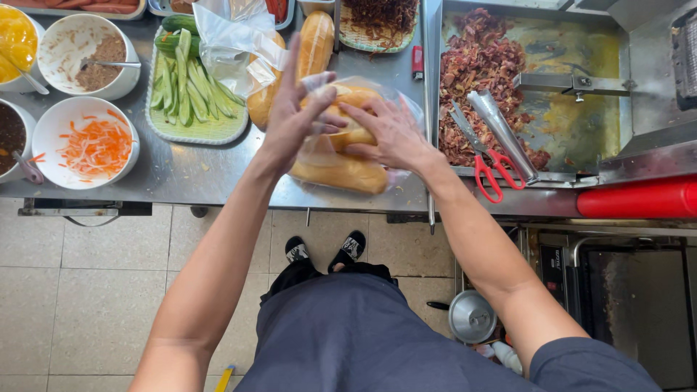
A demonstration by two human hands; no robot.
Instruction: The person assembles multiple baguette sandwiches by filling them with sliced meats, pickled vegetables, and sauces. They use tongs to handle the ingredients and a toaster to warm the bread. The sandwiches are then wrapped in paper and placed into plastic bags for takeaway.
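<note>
My left hand (294, 116) and my right hand (388, 131) are both at a clear plastic bag (330, 149) of golden bread rolls lying on the steel counter (189, 170). The right hand's fingers grip the top roll (356, 94) through the bag. The left hand has its fingers spread upward, its thumb and palm against the bag's left side. A second roll (341, 174) lies lower in the bag. Two more long rolls (316, 43) lie behind, partly under another crumpled clear bag (229, 40).
A green tray of cucumber strips (189, 91) sits to the left, with bowls of shredded carrot (94, 145), brown paste (91, 54) and yellow sauce (14, 40). On the right, a griddle tray with chopped meat (475, 65) holds tongs (501, 127) and red-handled scissors (483, 163). A red bottle (639, 199) lies at the edge.
</note>
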